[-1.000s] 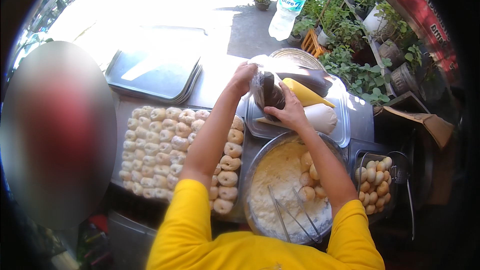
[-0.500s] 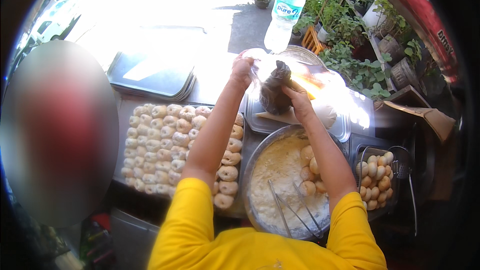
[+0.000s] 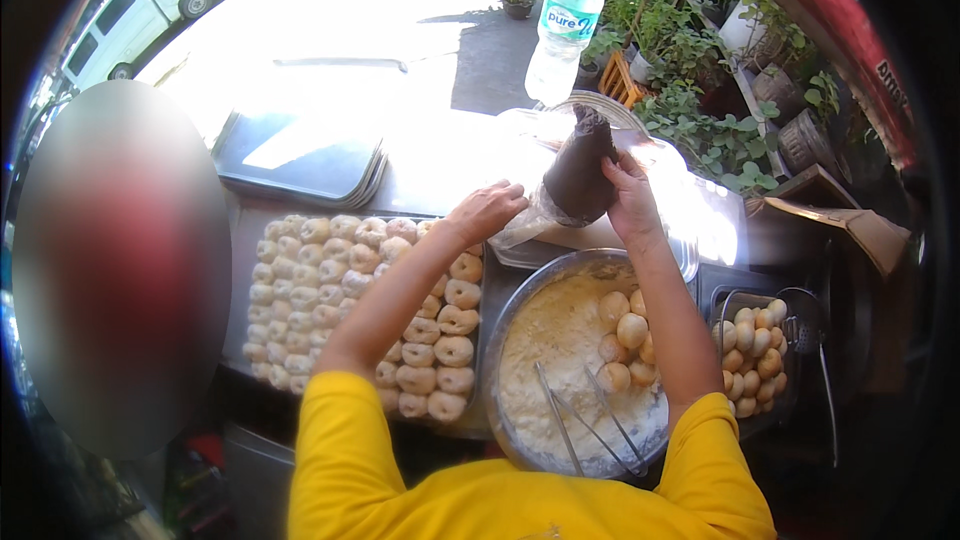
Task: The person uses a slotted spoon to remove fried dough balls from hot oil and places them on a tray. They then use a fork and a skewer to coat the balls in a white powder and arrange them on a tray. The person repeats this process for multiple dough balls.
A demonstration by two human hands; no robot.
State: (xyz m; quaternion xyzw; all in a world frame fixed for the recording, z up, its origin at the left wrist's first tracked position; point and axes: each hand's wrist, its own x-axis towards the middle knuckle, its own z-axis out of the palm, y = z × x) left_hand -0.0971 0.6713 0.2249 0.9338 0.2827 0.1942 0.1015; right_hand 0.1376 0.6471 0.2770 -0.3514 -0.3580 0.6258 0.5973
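Note:
A thick dark brown lump of paste-like filling (image 3: 580,175) is upright and tilted over the tray beyond the bowl. My right hand (image 3: 630,188) is closed on its right side. Crumpled clear plastic (image 3: 527,225) lies around the lump's lower left. Beside that plastic, my left hand (image 3: 487,210) has its fingers curled together; what they pinch, if anything, is hidden. Below both hands stands a large metal bowl (image 3: 492,360) of pale flour. Several round golden buns (image 3: 631,330) and metal tongs (image 3: 560,420) lie in it.
Rows of floured ring-shaped buns (image 3: 330,290) fill a tray at left. Stacked metal trays (image 3: 300,155) sit behind. A large water bottle (image 3: 567,35) stands at the back. At right are a container of small buns (image 3: 755,360) and a strainer (image 3: 800,315). A blurred person (image 3: 120,270) is at left.
My left hand has moved down and toward me from the raised clear plastic. The dark lump is lifted slightly to the right, more of it bare, with plastic now at its lower left.

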